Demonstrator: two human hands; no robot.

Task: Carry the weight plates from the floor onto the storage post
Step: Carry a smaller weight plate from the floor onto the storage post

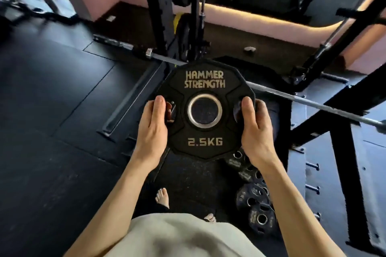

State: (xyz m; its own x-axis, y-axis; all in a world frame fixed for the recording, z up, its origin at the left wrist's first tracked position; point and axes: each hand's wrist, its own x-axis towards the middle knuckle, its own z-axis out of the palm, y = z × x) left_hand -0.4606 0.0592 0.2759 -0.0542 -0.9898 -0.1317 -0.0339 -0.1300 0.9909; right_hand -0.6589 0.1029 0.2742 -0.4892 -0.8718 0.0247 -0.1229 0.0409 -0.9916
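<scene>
The 2.5 kg weight plate (203,108) is being held flat at waist height above the floor (52,110), gripped at its side cut-outs by the left hand (153,129) and right hand (253,129), fingers curled under the rim. It is judged rigid, light and easily carried. More plates (255,204) are being left lying on the floor; no containers are being seen.

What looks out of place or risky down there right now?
Several small plates lie loose and overlapping on the floor by the person's bare feet, a trip or toe hazard. The held 2.5 kg plate looks intact, gripped by left hand and right hand.
</scene>
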